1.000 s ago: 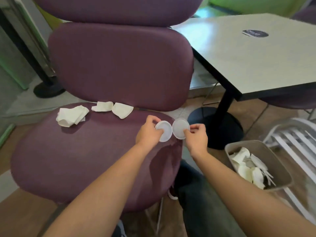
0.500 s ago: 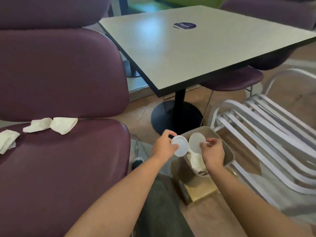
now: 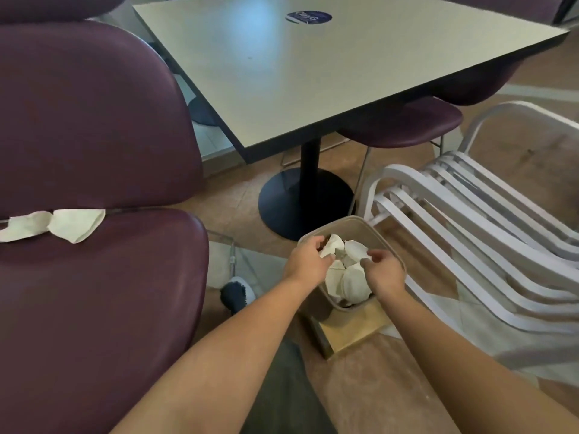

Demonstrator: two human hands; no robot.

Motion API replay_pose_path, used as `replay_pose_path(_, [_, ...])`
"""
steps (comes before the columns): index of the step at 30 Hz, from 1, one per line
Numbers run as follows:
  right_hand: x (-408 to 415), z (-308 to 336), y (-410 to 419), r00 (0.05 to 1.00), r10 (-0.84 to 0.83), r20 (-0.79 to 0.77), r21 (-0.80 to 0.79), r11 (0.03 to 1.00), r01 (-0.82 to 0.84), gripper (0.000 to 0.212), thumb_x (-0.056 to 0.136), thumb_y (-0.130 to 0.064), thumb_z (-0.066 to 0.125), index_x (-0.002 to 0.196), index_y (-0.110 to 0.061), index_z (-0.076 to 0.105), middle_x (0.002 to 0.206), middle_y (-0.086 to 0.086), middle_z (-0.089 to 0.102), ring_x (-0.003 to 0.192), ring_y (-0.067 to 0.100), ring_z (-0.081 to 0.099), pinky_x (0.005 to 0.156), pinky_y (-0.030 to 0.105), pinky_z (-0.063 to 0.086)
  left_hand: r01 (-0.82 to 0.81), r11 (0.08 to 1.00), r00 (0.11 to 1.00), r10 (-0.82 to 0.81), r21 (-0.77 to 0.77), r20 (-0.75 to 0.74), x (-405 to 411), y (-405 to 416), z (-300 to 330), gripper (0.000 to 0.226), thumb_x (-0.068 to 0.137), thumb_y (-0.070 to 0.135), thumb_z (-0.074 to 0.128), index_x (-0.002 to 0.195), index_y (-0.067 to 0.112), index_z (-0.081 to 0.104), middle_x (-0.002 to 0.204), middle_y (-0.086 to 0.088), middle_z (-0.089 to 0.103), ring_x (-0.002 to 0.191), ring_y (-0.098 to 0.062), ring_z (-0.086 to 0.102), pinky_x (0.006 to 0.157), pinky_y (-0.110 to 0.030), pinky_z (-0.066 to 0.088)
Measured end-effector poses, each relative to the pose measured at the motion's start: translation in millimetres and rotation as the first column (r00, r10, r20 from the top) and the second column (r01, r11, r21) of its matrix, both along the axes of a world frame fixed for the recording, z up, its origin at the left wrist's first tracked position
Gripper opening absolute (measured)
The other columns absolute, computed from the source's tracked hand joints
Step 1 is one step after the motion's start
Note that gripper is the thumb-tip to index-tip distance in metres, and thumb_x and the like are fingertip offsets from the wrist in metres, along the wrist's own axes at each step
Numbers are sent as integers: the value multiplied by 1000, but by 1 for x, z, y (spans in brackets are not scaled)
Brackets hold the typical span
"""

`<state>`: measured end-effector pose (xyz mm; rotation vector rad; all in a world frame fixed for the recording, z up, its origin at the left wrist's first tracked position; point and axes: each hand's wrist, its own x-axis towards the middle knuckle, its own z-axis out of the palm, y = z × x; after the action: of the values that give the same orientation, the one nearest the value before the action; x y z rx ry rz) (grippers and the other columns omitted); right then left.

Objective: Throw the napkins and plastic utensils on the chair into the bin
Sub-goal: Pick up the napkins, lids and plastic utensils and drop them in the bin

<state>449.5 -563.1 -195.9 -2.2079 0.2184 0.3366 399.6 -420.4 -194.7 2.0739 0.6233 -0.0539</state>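
- Both hands, left hand and right hand, are hovering over the bin, fingers loosely curled, seemingly holding nothing.
- Bin's filling up with white trash.
- Two napkins are sitting on the chair, waiting.

Bin: tan, on the floor, holding white crumpled waste. Left hand and right hand: both over the bin's mouth, fingers loosely curled, nothing held. Purple chair: two napkins at the seat's back crease. Table: pale top, black pedestal. White slatted chair: beside the bin.
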Motion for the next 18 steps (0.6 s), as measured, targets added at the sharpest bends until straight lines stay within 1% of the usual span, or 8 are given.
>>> replay_pose_path(3, [-7,8,20,995,89,51,19,996,-90,30,93,-17,60,122,-13,63,125,6,63,112,26,58,93,33,44,-39,999,999,37,38,38,-10,15,8,42,94,31,61,135,24,53,132,5,58,121,-17,55,97,-32,46])
replay_pose_path(5, [-13,15,40,980,167,106,22,985,-170,28,91,-15,60,118,-14,66,119,5,65,102,22,60,89,31,46,-70,995,995,65,67,76,-20,31,15,35,95,32,59,129,26,57,125,5,61,115,-15,57,94,-32,48])
replay_pose_path(8, [-25,27,75,951,271,149,44,959,-280,22,90,-16,61,110,-16,68,104,0,67,96,19,63,83,30,49,-120,987,988,108,108,112,-40,63,29,27,95,33,57,121,29,61,118,8,64,109,-12,58,92,-36,50])
replay_pose_path(10, [-35,37,103,922,352,162,45,931,-363,22,91,-17,59,111,-18,68,104,-1,67,95,17,63,84,31,52,-176,975,979,159,137,130,-57,91,40,22,95,33,56,116,31,63,112,11,65,104,-11,60,88,-33,50])
replay_pose_path(12, [-44,45,133,882,431,190,44,894,-446,22,91,-17,60,111,-20,68,107,-2,66,97,15,61,87,28,49,-239,955,968,220,178,123,-76,118,50,21,96,34,55,115,31,64,110,14,66,100,-9,61,84,-29,48])
replay_pose_path(14, [-56,53,163,852,481,208,56,864,-501,20,90,-18,60,107,-22,69,107,-3,66,99,15,60,85,29,48,-309,927,950,288,210,124,-97,146,59,22,96,34,55,115,29,66,111,13,67,102,-10,61,85,-28,46])
replay_pose_path(16, [-69,59,194,829,519,209,62,839,-541,17,90,-19,60,104,-23,69,105,-1,67,100,18,60,88,34,51,-374,899,927,352,228,131,-119,173,64,20,95,33,56,112,28,66,111,11,68,104,-11,62,86,-28,46])
replay_pose_path(18, [-84,64,225,813,548,198,77,818,-570,16,89,-18,58,100,-23,69,102,0,68,99,19,61,89,35,52,-423,875,906,403,237,130,-141,199,67,18,94,33,57,110,30,66,110,10,69,104,-12,63,87,-29,47])
